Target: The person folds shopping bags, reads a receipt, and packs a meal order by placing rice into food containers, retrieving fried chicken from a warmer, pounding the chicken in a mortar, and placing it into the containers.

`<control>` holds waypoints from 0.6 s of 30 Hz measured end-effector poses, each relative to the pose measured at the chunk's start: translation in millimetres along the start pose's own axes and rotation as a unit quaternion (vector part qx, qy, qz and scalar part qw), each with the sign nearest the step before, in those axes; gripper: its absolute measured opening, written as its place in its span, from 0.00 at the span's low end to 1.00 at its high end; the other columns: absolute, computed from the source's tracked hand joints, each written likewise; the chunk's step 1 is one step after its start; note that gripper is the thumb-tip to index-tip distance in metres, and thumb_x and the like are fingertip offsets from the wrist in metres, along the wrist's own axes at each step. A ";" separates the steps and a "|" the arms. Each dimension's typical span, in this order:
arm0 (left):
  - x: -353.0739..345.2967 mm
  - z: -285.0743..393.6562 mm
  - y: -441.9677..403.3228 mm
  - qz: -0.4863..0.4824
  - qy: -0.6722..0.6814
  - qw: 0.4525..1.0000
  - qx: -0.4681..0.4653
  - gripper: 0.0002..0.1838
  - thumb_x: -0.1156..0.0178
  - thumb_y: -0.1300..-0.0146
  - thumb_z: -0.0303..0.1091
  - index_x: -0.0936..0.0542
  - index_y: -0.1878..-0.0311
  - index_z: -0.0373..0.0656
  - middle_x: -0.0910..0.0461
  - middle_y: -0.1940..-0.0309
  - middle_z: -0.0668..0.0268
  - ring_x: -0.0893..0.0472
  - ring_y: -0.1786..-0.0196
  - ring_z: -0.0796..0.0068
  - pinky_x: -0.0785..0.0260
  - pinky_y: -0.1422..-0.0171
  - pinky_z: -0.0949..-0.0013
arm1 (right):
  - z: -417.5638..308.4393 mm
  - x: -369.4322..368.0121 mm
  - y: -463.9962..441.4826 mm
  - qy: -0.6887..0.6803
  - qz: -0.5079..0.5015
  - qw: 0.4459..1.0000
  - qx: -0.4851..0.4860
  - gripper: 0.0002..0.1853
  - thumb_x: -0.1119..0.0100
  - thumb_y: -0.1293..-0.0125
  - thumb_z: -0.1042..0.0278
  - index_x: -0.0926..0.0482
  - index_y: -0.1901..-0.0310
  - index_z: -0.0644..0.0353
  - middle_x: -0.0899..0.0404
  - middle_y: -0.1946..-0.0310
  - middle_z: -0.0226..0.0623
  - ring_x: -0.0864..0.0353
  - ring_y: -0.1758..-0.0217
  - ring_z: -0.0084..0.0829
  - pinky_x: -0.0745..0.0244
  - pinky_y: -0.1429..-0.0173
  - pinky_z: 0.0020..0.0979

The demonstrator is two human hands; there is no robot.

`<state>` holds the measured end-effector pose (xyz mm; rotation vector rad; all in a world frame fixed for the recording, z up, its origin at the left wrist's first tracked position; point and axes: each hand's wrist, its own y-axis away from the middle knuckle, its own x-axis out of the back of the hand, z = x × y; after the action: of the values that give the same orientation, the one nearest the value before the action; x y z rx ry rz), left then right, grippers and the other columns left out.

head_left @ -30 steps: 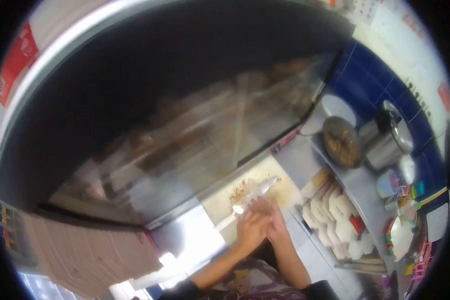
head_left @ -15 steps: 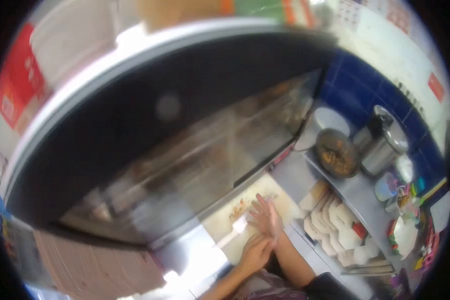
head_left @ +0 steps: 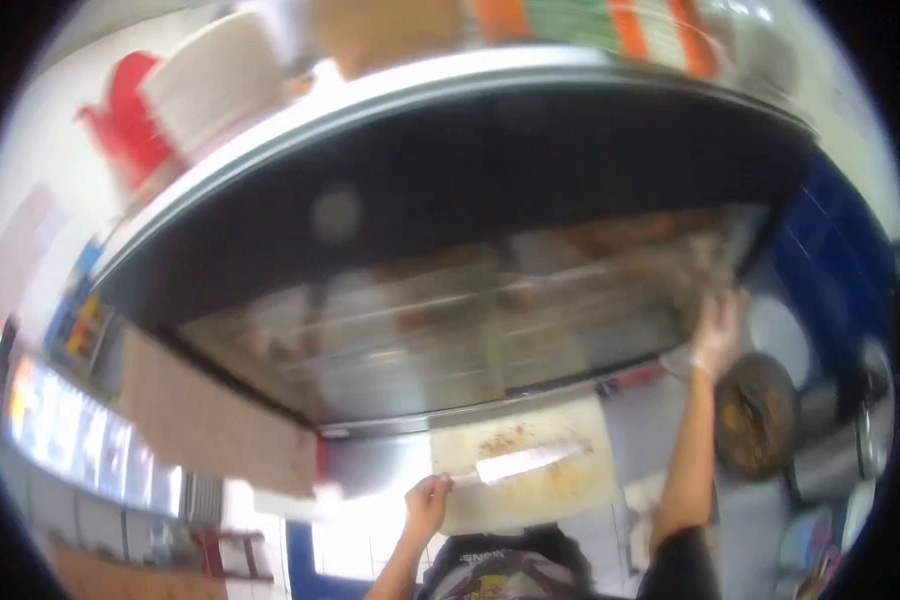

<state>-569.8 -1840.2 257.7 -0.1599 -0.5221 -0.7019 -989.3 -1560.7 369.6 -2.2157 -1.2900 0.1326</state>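
My left hand [head_left: 427, 503] is closed around the handle of a broad-bladed knife [head_left: 532, 461]. The blade lies flat over a pale cutting board [head_left: 460, 432], which has brown crumbs or chopped bits [head_left: 510, 440] near its far side. My right hand [head_left: 718, 338], in what looks like a clear plastic glove, is raised at the right end of the glass display case [head_left: 440, 310]. Its fingers are blurred, and I cannot make out whether they hold anything.
A dark pan [head_left: 757, 415] with food in it stands to the right of my forearm, by a white round lid or plate [head_left: 778, 340]. Stacked brown cardboard [head_left: 210, 410] is at the left. Packages [head_left: 390, 35] sit on top of the case.
My hands were together over the board, the left at the right wrist. They have parted: the left now grips the knife, the right has gone up and right. The view has turned.
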 end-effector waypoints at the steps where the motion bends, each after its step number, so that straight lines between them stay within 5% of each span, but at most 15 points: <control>1: -7.1 1.8 5.0 -0.005 0.007 1.000 0.001 0.20 0.44 0.26 0.44 0.15 0.62 0.34 0.15 0.70 0.55 0.17 0.66 0.68 0.25 0.57 0.66 | 21.6 -7.8 -5.7 0.004 0.017 1.000 0.022 0.23 0.39 0.28 0.62 0.25 0.38 0.67 0.21 0.41 0.46 0.23 0.38 0.37 0.31 0.32 0.36; 5: -29.2 31.1 36.7 -0.017 0.015 0.999 0.026 0.21 0.44 0.25 0.45 0.15 0.61 0.33 0.15 0.71 0.59 0.19 0.68 0.75 0.26 0.59 0.69 | 1.4 -0.6 0.8 -0.141 -0.032 0.986 -0.081 0.26 0.38 0.28 0.57 0.24 0.38 0.70 0.21 0.40 0.48 0.22 0.38 0.37 0.31 0.32 0.35; 7: -37.2 57.3 48.2 -0.027 -0.006 0.999 0.044 0.22 0.44 0.25 0.47 0.15 0.60 0.33 0.16 0.71 0.62 0.21 0.68 0.77 0.28 0.60 0.70 | -5.1 4.9 15.0 -0.123 -0.097 0.986 -0.066 0.24 0.38 0.28 0.58 0.23 0.40 0.69 0.21 0.40 0.47 0.22 0.39 0.38 0.31 0.32 0.36; 9: -51.2 69.9 51.6 -0.080 -0.029 0.995 0.056 0.22 0.45 0.26 0.47 0.16 0.59 0.34 0.15 0.66 0.52 0.16 0.62 0.60 0.26 0.52 0.64 | -26.3 3.9 40.6 -0.099 -0.147 0.984 -0.010 0.20 0.38 0.29 0.62 0.21 0.41 0.66 0.21 0.42 0.45 0.22 0.39 0.39 0.30 0.32 0.38; 10: -59.7 75.0 51.7 -0.090 -0.035 0.994 0.056 0.22 0.45 0.26 0.47 0.16 0.59 0.34 0.15 0.66 0.52 0.16 0.62 0.60 0.26 0.52 0.64 | -42.2 6.9 56.4 -0.112 -0.181 0.977 0.011 0.20 0.37 0.30 0.63 0.21 0.42 0.65 0.20 0.43 0.45 0.22 0.39 0.40 0.30 0.33 0.39; 14: -98.2 76.3 61.3 -0.094 0.045 0.994 0.033 0.18 0.42 0.26 0.42 0.16 0.59 0.33 0.15 0.67 0.60 0.20 0.64 0.74 0.27 0.55 0.69 | -89.1 11.9 105.2 -0.189 -0.294 0.932 0.100 0.20 0.35 0.34 0.65 0.21 0.43 0.64 0.19 0.47 0.49 0.20 0.43 0.48 0.27 0.37 0.43; 18: -107.7 89.5 62.5 -0.115 0.026 0.992 0.041 0.20 0.44 0.25 0.43 0.15 0.57 0.31 0.15 0.66 0.62 0.20 0.64 0.77 0.26 0.57 0.71 | -96.3 -10.1 107.7 -0.298 -0.344 0.881 0.131 0.18 0.35 0.35 0.64 0.18 0.45 0.63 0.16 0.57 0.49 0.16 0.52 0.50 0.22 0.45 0.45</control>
<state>-634.3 -1703.2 281.9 -0.0043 -0.5241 -0.9053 -877.6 -1650.0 392.4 -1.4065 -2.1638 0.7050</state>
